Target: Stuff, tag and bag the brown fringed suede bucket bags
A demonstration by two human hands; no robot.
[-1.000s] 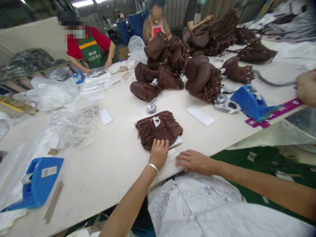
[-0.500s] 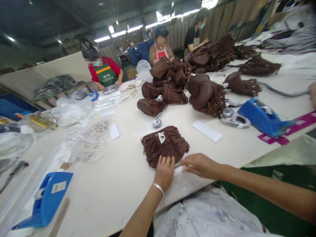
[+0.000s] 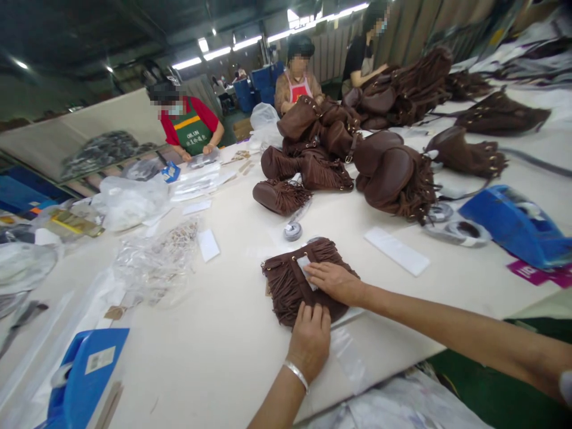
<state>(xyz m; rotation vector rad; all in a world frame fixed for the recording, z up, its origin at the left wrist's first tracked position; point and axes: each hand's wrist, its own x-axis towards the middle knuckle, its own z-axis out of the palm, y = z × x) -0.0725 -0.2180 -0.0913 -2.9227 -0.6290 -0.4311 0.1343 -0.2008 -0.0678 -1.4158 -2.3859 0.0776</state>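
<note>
A dark brown fringed bag lies flat on the table in front of me, with gold eyelets along its upper part. My left hand holds the near edge of this bag, its fingers together on the leather and the thumb hidden. Across the bag's middle, my right hand lies with fingers stretched out, touching a pale, paper-like strip. Part of that strip is under the fingertips. Clear plastic film lies on the table just right of my left wrist.
More brown bags are heaped at the far side. Blue tape dispensers flank the work spot. Tape rolls, white cards and crumpled plastic bags lie about. Co-workers stand across the table.
My right hand has moved from beside the bag's lower right corner up onto its middle, over the pale strip. My left hand stays at the near edge. The view has shifted slightly.
</note>
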